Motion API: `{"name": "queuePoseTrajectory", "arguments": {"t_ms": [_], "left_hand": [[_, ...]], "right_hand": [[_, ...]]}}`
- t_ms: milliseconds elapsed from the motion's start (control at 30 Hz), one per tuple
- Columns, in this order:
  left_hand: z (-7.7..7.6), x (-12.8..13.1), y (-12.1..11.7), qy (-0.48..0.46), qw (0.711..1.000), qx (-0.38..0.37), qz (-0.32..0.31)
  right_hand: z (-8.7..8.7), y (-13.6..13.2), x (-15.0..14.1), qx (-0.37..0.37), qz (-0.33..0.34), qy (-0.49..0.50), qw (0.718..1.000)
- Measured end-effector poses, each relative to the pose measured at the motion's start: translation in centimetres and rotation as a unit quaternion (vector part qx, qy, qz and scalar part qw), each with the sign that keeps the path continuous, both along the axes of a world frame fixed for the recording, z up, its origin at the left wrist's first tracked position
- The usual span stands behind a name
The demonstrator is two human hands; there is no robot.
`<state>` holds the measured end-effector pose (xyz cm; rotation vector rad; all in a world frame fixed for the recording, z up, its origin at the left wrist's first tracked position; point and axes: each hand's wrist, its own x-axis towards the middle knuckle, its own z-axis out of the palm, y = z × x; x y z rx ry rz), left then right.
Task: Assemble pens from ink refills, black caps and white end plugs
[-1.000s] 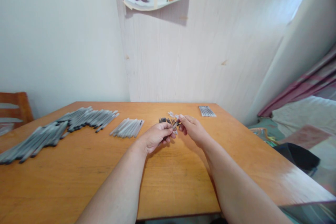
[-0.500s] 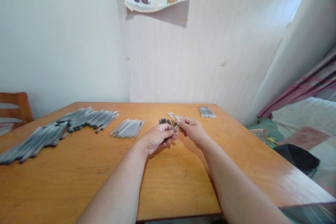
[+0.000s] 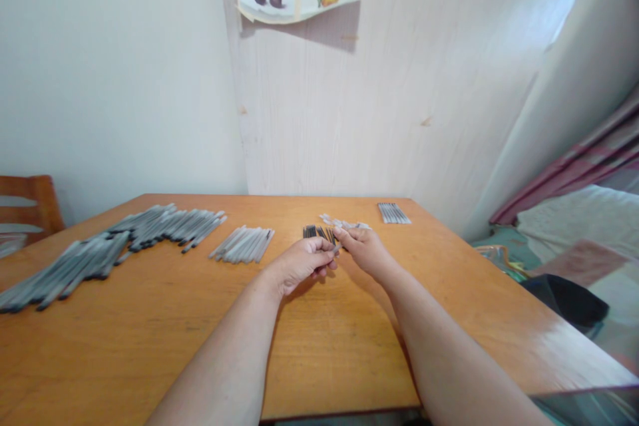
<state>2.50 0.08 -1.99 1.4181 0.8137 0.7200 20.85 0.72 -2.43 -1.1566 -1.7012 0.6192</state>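
Observation:
My left hand [image 3: 303,263] is closed around a slim greyish pen part [image 3: 336,249], whose end sticks out past the thumb; the rest is hidden in the fingers. Close to that end, my right hand [image 3: 363,246] has its thumb and fingers pinched together, and I cannot make out what is between them. Just behind both hands lies a group of short dark thin sticks [image 3: 310,231], partly covered by the fingers. Small whitish pieces [image 3: 327,219] are scattered behind the right hand. To the left lies a row of whitish pen barrels [image 3: 242,244].
Large piles of grey pens with black ends [image 3: 170,226] spread over the left of the wooden table [image 3: 200,346]. A neat row of pens [image 3: 394,213] lies at the back right. A chair [image 3: 44,203] stands left, a black bin [image 3: 566,299] right.
My right hand has dipped slightly and its fingers are tucked in more, uncovering more of the whitish pieces behind it. The left hand has barely moved.

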Motion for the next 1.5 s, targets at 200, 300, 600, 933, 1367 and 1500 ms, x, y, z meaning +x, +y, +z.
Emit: {"name": "queuePoseTrajectory", "arguments": {"t_ms": [200,300,600,933,1367,1500], "left_hand": [[0.1,-0.2,0.3,-0.009,1.0,0.002,0.009],[0.1,-0.3,0.5,-0.014,1.0,0.003,0.01],[0.2,-0.3,0.4,-0.034,0.999,-0.007,0.012],[0.2,-0.3,0.3,-0.01,1.0,-0.005,0.014],[0.2,-0.4,0.5,-0.032,0.999,-0.011,0.011],[0.2,-0.4,0.4,-0.038,0.999,-0.018,0.005]], "right_hand": [[0.6,-0.5,-0.3,-0.015,-0.016,0.055,0.998],[1.0,-0.8,-0.4,-0.06,-0.004,0.116,0.991],[0.9,-1.0,-0.3,-0.092,0.057,0.188,0.976],[1.1,-1.1,-0.5,-0.077,-0.019,0.126,0.989],[1.3,-1.2,-0.2,-0.143,0.061,0.264,0.952],[1.2,-1.0,-0.1,-0.14,0.076,0.257,0.953]]}}
